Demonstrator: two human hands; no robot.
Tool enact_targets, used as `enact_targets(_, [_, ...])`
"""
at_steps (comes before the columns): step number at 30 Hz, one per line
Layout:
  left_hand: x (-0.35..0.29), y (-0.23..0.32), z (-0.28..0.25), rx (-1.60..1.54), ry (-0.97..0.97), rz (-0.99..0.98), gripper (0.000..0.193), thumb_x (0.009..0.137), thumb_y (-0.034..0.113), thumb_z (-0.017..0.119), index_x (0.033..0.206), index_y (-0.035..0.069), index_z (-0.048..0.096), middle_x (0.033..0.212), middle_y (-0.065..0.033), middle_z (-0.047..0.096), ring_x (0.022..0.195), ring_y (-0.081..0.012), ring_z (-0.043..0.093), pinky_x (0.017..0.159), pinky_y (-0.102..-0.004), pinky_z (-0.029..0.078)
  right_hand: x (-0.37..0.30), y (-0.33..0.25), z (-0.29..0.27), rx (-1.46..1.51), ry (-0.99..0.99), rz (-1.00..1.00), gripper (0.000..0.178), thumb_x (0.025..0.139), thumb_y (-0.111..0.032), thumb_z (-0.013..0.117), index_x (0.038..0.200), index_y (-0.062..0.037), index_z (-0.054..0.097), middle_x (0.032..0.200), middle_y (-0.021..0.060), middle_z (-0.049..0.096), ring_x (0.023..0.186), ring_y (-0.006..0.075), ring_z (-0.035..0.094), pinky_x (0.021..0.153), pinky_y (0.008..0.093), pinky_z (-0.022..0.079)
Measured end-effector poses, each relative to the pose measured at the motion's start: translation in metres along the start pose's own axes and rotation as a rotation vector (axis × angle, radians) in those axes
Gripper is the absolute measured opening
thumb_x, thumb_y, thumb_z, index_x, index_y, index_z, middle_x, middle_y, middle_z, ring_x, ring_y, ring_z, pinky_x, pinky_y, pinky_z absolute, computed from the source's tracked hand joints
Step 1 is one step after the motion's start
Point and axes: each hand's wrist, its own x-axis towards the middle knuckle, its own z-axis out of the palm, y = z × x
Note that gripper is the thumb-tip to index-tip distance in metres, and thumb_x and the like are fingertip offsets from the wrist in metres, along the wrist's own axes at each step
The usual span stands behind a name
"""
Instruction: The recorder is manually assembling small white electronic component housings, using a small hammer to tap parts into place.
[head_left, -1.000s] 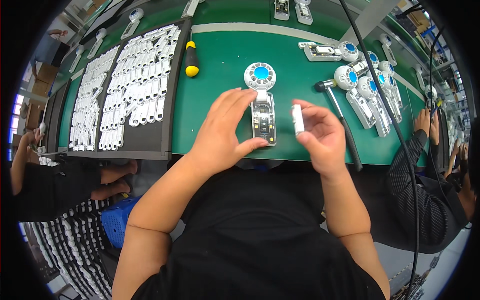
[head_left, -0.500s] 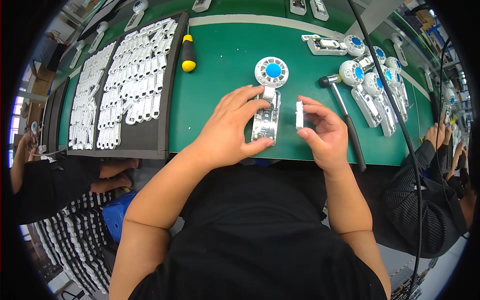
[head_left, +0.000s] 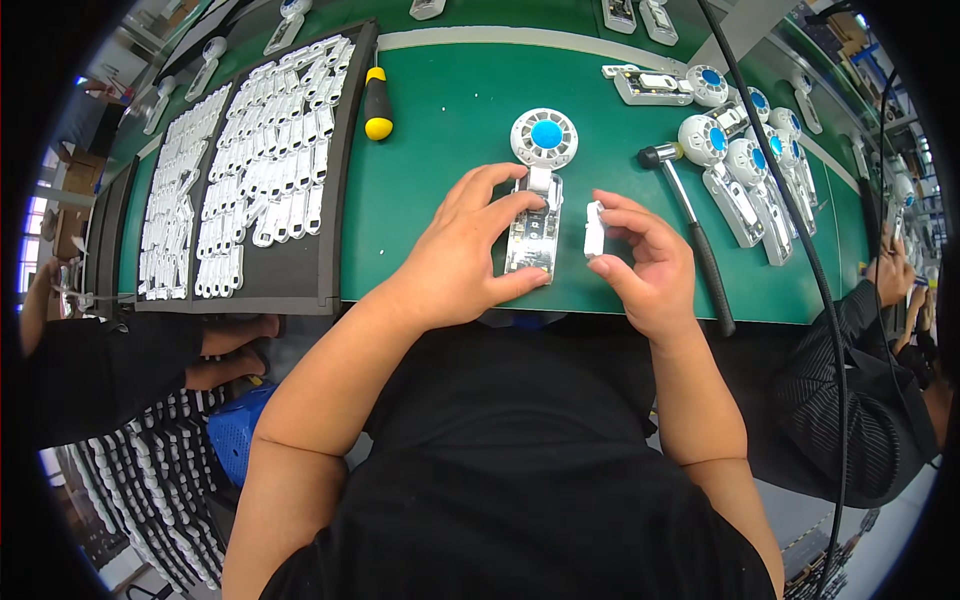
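Note:
On the green work table in front of me lies a fan-like device, its round white vented head with a blue centre pointing away from me. Its long body is clear, with inner parts showing through. My left hand grips this body from the left, thumb at the near end and fingers near the neck. To the right, my right hand pinches a narrow white plastic cover piece between thumb and fingers. The piece is upright beside the device, apart from it.
A dark tray full of white cover pieces stands at left, with a yellow-black screwdriver beside it. At right lie a hammer and several similar devices. A black cable hangs across the right side.
The white cover piece has turned slightly and shifted a little left, toward the device. My left hand keeps its grip on the device's body.

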Motion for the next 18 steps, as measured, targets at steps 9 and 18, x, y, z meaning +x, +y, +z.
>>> enact_targets(9, [0.0, -0.004, 0.003, 0.018, 0.036, 0.06, 0.072, 0.078, 0.028, 0.091, 0.14, 0.007, 0.059, 0.152, -0.0184, 0.05, 0.145, -0.0407, 0.046, 0.12, -0.0496, 0.04, 0.007, -0.007, 0.003, -0.224, -0.084, -0.094, 0.046, 0.081, -0.006, 0.087, 0.124, 0.0008, 0.071, 0.143, 0.0208, 0.068, 0.125, 0.0273, 0.065, 0.106, 0.0387, 0.051])
enact_targets(18, [-0.003, -0.008, 0.007, 0.004, 0.099, 0.079, 0.09, 0.076, 0.03, 0.093, 0.149, 0.003, 0.049, 0.151, -0.02, 0.053, 0.145, -0.0403, 0.048, 0.121, -0.0489, 0.04, 0.038, -0.032, 0.025, -0.656, -0.261, -0.292, 0.043, 0.076, -0.015, 0.091, 0.114, -0.0034, 0.076, 0.131, 0.0096, 0.075, 0.12, 0.0347, 0.065, 0.104, 0.0432, 0.054])
